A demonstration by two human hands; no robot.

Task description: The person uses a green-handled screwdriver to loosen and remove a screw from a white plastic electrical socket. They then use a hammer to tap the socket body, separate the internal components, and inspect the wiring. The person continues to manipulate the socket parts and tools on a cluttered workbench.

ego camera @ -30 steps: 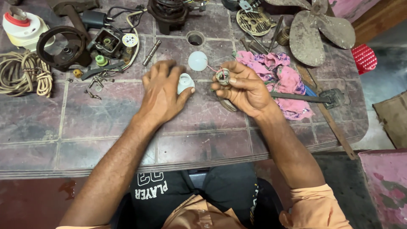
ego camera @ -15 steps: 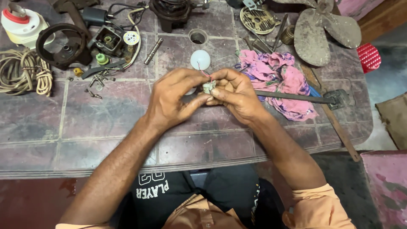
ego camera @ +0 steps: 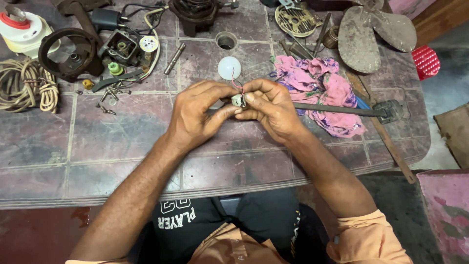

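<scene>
A small pale part [ego camera: 238, 100] is pinched between the left hand [ego camera: 198, 115] and the right hand [ego camera: 271, 110], both brought together above the worn tiled table [ego camera: 122, 142]. It is gripped from 2 sides by thumbs and fingertips, probably so it is steadied by 1 hand while it is worked by the other; which hand does what cannot be told. It is held clear of the tabletop, close to the body, likely for a better view.

The part looks greyish-white and compact, with thin red wires [ego camera: 236, 84] looping out of its top. Most of it is hidden by fingers, so its exact shape cannot be made out.

A white round dome [ego camera: 229, 67] lies just behind the hands. A long dark metal bar [ego camera: 337, 109] runs to the right from under them, across a pink rag [ego camera: 317, 90]. Loose screws [ego camera: 110, 95] are scattered well to the left
</scene>
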